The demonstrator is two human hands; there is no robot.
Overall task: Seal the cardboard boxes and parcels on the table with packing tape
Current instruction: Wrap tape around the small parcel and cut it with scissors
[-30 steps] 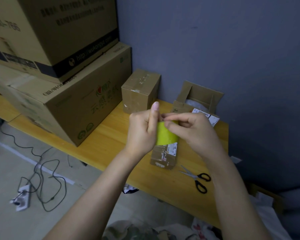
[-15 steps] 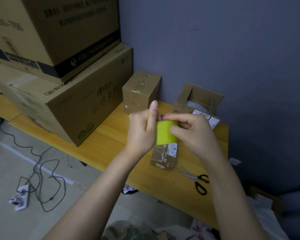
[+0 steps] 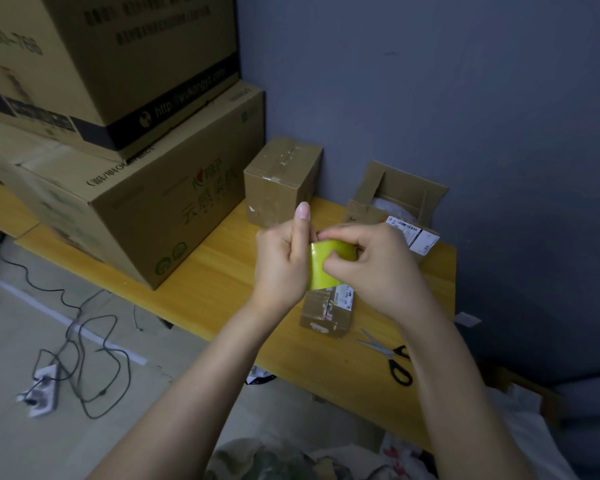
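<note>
Grips the yellow-green tape roll [image 3: 326, 263] in the left hand [image 3: 283, 268], fingers curled round it, thumb straight up. Pinches at the roll's face with the right hand [image 3: 374, 271], fingers bent onto the tape. Holds the roll in the air above a small labelled parcel [image 3: 326, 315] lying on the worktop [image 3: 222, 271], black-handled scissors [image 3: 394, 360] near its right, an open box [image 3: 399, 192] behind by the wall

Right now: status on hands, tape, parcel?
Left hand grips yellow tape roll, right hand pinches at it. No free strip visible. Small parcel on table below hands. Scissors beside it, clear of hands.
</note>
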